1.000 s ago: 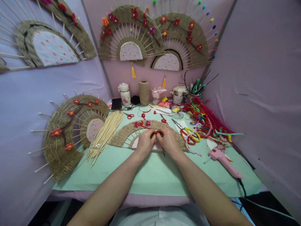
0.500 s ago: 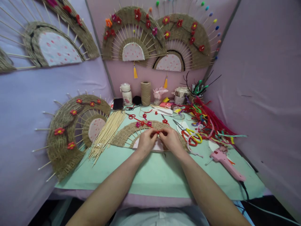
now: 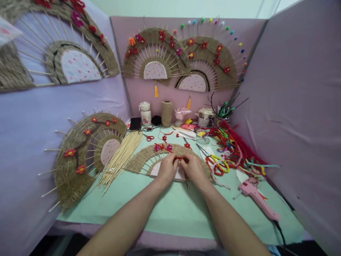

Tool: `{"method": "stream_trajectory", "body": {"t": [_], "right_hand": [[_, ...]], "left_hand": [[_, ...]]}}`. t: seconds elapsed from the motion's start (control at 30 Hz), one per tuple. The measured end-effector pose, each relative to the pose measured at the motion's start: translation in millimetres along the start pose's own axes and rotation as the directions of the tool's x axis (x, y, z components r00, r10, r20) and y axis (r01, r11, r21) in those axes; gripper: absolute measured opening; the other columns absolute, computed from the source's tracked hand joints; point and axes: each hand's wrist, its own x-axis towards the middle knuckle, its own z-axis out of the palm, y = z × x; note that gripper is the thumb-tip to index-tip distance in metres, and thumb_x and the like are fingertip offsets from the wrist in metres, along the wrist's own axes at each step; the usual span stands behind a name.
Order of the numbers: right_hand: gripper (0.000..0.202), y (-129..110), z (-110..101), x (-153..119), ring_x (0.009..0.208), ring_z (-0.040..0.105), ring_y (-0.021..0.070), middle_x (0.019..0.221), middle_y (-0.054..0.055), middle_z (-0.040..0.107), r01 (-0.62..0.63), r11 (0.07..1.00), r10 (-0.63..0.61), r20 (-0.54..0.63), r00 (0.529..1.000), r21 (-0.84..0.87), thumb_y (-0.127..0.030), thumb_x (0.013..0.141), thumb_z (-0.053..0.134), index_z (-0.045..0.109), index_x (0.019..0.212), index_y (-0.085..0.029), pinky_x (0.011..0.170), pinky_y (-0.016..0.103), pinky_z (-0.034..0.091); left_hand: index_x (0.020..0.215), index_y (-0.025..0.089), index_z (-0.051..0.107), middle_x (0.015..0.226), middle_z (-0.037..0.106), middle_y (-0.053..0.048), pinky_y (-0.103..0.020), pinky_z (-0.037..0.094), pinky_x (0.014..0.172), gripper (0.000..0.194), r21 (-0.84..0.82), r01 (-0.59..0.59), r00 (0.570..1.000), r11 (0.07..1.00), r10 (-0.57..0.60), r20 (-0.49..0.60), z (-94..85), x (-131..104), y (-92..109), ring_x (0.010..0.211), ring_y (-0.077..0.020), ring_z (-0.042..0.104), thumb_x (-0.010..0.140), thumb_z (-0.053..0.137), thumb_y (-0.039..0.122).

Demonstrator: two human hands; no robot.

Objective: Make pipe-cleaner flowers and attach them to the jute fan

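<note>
Head view: on the mint tabletop (image 3: 173, 213) lies a woven fan (image 3: 140, 159), probably light and stiffish, its thin spokes fragile, best held by the band. Over it, left hand (image 3: 167, 170) and right hand (image 3: 193, 168) pinch a half-hidden red fuzzy piece (image 3: 179, 158), likely soft, bendable, best gripped at its ends.

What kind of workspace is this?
Looks like a craft booth or small handicraft workstation: a pink glue gun and yellow-handled scissors lie on the table, with flower-trimmed twine fans on the fabric-like walls.
</note>
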Motion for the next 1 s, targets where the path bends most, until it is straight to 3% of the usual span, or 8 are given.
{"method": "stream_trajectory", "body": {"t": [0.4,0.53,0.73,0.87,1.0], "right_hand": [[0.021,-3,-5,1,0.057,0.057,0.0164,0.062,0.002,0.067,-0.124,0.983,0.119,0.05,0.992,0.134,-0.024,0.069,0.048,0.069,0.071,-0.02,0.053,0.024,0.037],[0.022,1,-2,3,0.061,0.059,0.0169,0.066,0.002,0.068,-0.15,0.967,0.137,0.077,0.988,0.206,-0.026,0.068,0.049,0.069,0.073,-0.019,0.055,0.024,0.04],[0.022,2,4,2,0.064,0.059,0.0166,0.074,0.003,0.068,-0.106,0.946,0.103,0.027,0.994,0.306,-0.027,0.073,0.047,0.066,0.079,-0.018,0.061,0.026,0.043],[0.021,-2,6,0,0.075,0.059,0.0177,0.083,0.005,0.067,-0.044,0.949,0.061,-0.045,0.997,0.313,-0.028,0.075,0.047,0.065,0.082,-0.019,0.069,0.028,0.043],[0.027,1,6,4,0.075,0.059,0.0176,0.085,0.006,0.067,-0.085,0.866,0.126,-0.05,0.991,0.493,-0.034,0.078,0.045,0.063,0.087,-0.017,0.067,0.028,0.044]], "left_hand": [[0.08,0.017,0.065,0.079,0.065,-0.003,-0.026,0.044,0.072,0.015,-0.077,-0.025,0.998,0.997,0.02,-0.056,-2.4,-2,2,0.076,-0.0141,0.057,0.078,0.051,0.01],[0.078,0.017,0.066,0.077,0.066,-0.003,-0.026,0.045,0.071,0.014,-0.113,0.042,0.997,0.993,-0.049,-0.066,-2.8,0,0,0.074,-0.0139,0.058,0.076,0.053,0.011],[0.077,0.016,0.066,0.068,0.066,-0.001,-0.022,0.047,0.059,0.01,-0.304,0.244,0.965,0.921,-0.261,-0.017,-5.8,4,2,0.063,-0.0122,0.059,0.074,0.056,0.016],[0.076,0.015,0.066,0.065,0.065,-0.001,-0.021,0.047,0.058,0.01,-0.352,0.26,0.958,0.899,-0.287,-0.024,-9.9,5,4,0.062,-0.0119,0.059,0.073,0.056,0.018],[0.08,0.014,0.065,0.065,0.064,-0.001,-0.022,0.047,0.058,0.013,-0.397,0.241,0.955,0.886,-0.289,-0.065,-11.2,6,1,0.061,-0.0124,0.06,0.074,0.055,0.02]]}}
